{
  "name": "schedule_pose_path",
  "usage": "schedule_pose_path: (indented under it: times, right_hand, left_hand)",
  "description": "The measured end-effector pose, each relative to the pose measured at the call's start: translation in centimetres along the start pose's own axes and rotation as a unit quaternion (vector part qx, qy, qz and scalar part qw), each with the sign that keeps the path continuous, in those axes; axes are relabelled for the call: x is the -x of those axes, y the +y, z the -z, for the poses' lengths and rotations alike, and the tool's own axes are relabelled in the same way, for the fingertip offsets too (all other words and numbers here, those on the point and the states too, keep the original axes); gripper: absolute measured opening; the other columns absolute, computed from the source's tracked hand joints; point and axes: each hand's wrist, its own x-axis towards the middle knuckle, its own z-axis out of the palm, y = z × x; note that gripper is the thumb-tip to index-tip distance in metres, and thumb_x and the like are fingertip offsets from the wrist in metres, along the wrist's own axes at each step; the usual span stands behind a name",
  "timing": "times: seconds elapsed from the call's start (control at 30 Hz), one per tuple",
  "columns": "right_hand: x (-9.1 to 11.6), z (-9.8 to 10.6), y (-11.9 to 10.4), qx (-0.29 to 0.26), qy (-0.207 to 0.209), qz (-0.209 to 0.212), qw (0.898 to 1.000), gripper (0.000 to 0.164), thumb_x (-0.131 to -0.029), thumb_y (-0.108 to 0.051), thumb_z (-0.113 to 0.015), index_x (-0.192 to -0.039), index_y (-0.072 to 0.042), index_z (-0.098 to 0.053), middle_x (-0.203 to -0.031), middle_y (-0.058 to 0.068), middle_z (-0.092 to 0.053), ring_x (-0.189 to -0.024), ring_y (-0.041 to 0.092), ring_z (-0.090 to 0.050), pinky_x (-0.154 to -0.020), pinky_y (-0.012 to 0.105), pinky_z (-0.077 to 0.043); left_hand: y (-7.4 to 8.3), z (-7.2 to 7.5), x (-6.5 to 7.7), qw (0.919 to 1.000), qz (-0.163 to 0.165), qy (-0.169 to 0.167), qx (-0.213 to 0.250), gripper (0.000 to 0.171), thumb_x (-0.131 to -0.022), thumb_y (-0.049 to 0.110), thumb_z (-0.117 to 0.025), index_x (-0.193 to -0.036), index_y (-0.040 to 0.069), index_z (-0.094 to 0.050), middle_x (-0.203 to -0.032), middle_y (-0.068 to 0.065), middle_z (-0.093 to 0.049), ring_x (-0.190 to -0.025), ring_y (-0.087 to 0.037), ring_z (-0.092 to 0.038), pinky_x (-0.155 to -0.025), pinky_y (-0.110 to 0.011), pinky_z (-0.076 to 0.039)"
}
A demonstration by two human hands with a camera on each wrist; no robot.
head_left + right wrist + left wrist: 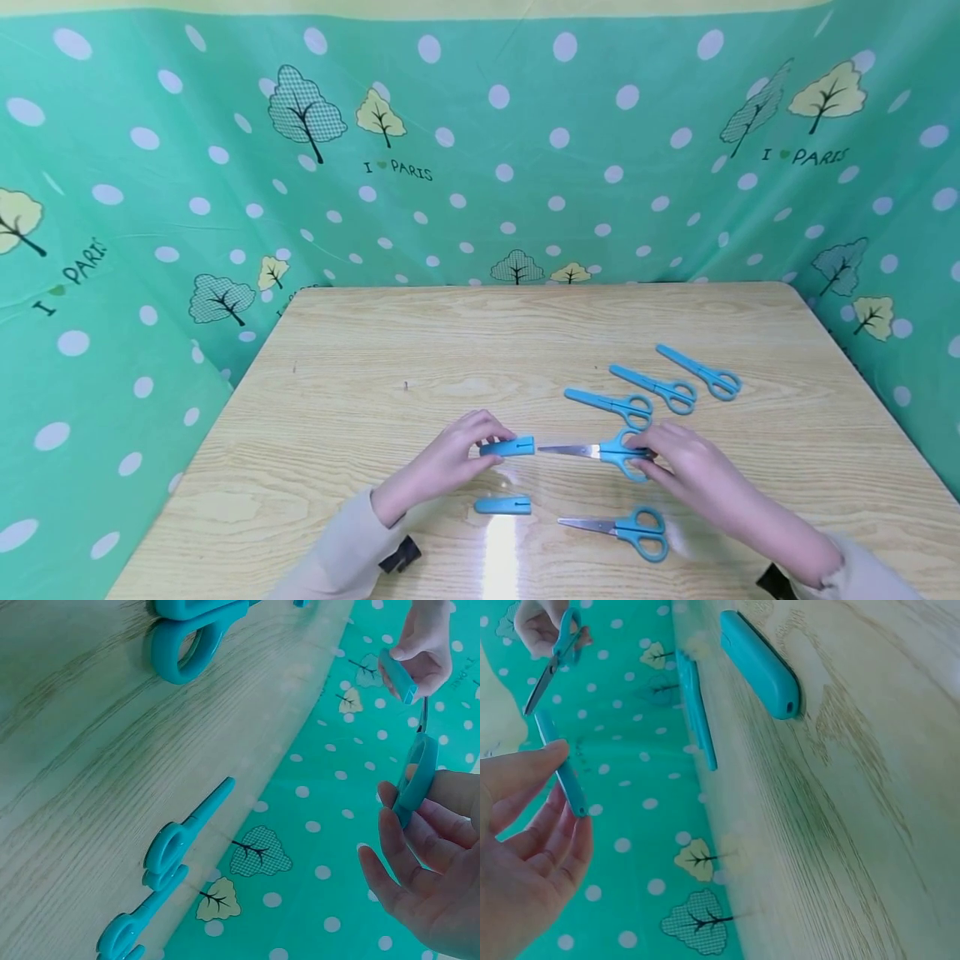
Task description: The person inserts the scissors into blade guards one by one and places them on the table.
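Between thumb and fingers, my left hand (459,450) pinches a blue scissors cover (513,447), its slotted end facing right. My right hand (686,462) holds a pair of blue-handled scissors (617,454) by the handles. The blades are together and point left at the cover, with a small gap between tip and cover. In the left wrist view the cover (562,765) and the bare scissors (553,664) appear above the table. Nearer the front lie a second cover (502,506) and another uncovered pair of scissors (626,531), apart from each other.
Three covered blue scissors lie in a slanting row at the back right: a near pair (609,404), a middle pair (654,387) and a far pair (699,372). They rest on a wooden table (360,358). A green patterned cloth (465,208) hangs behind it.
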Motion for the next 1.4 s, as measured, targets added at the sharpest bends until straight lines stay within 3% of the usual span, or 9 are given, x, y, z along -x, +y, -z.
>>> schedule_pose_path:
  times: [0.53,0.77,0.97,1.2,1.4]
  right_hand:
    - [-0.1,-0.2,-0.1,0.000,0.009,0.009,1.000,0.025,-0.086,-0.034,-0.052,-0.087,-0.012,-0.062,-0.080,-0.008,-0.061,-0.073,0.006,-0.056,-0.066,0.010,-0.044]
    - [-0.2,-0.1,-0.3,0.019,-0.004,0.005,1.000,0.015,-0.076,-0.021,-0.066,-0.088,-0.012,-0.063,-0.080,-0.008,-0.061,-0.073,0.007,-0.057,-0.065,0.014,-0.046]
    - [-0.2,-0.1,-0.3,0.021,-0.009,0.007,1.000,0.017,-0.073,-0.017,-0.068,-0.087,-0.012,-0.062,-0.080,-0.007,-0.061,-0.073,0.008,-0.057,-0.066,0.015,-0.046]
    - [-0.3,-0.3,-0.4,0.027,-0.026,-0.003,0.999,0.029,-0.061,-0.006,-0.074,-0.087,-0.011,-0.063,-0.081,-0.006,-0.062,-0.074,0.009,-0.058,-0.062,0.023,-0.051]
    - [-0.5,-0.4,-0.5,0.022,-0.028,0.002,0.999,0.028,-0.062,-0.006,-0.074,-0.087,-0.010,-0.063,-0.081,-0.005,-0.062,-0.073,0.009,-0.058,-0.062,0.022,-0.050]
  left_hand:
    - [0.5,-0.1,0.1,0.9989,-0.040,0.019,-0.013,0.029,-0.075,0.003,-0.067,-0.103,0.004,-0.060,-0.096,-0.002,-0.057,-0.087,-0.012,-0.052,-0.076,-0.020,-0.046]
    - [0.7,-0.1,0.1,0.9981,-0.049,0.023,-0.031,0.029,-0.074,0.003,-0.068,-0.102,0.005,-0.062,-0.094,-0.001,-0.056,-0.089,-0.013,-0.052,-0.076,-0.019,-0.045]
    - [0.9,-0.1,0.1,0.9981,-0.046,0.016,-0.039,0.028,-0.074,0.004,-0.069,-0.102,0.005,-0.063,-0.093,-0.001,-0.056,-0.088,-0.012,-0.051,-0.073,-0.016,-0.045]
    - [1.0,-0.3,0.1,0.9980,-0.040,0.009,-0.049,0.027,-0.076,0.005,-0.068,-0.102,0.005,-0.064,-0.094,-0.001,-0.055,-0.089,-0.012,-0.050,-0.073,-0.016,-0.044]
    - [1.1,-0.4,-0.1,0.9968,-0.050,0.010,-0.061,0.027,-0.076,0.006,-0.068,-0.102,0.004,-0.064,-0.094,-0.001,-0.055,-0.087,-0.011,-0.050,-0.072,-0.013,-0.043]
